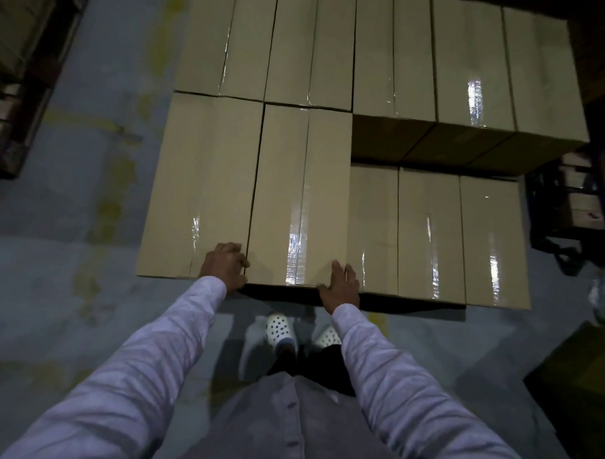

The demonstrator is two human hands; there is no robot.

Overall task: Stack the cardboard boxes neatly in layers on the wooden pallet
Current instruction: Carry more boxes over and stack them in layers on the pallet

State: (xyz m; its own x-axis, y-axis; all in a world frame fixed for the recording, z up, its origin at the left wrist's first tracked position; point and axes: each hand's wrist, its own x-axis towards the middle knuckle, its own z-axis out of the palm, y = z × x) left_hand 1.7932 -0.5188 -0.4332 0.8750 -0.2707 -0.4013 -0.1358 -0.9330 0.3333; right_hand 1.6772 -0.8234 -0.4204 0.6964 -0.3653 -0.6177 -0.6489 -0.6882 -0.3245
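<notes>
A taped cardboard box (300, 195) lies on the top layer of the stack, at its near edge. My left hand (226, 266) grips its near left corner with curled fingers. My right hand (340, 284) lies with straight fingers against its near right corner. Another top-layer box (199, 188) sits tight against its left side. To the right, lower boxes (438, 234) form a step down. Several more boxes (369, 53) fill the far rows. The wooden pallet is hidden under the boxes.
Grey concrete floor (86, 290) with worn yellow marks lies to the left. A dark pallet or rack (21, 82) stands at far left. A dark cart frame (569, 211) is at right, and a dark box (576, 393) at lower right. My feet stand close to the stack.
</notes>
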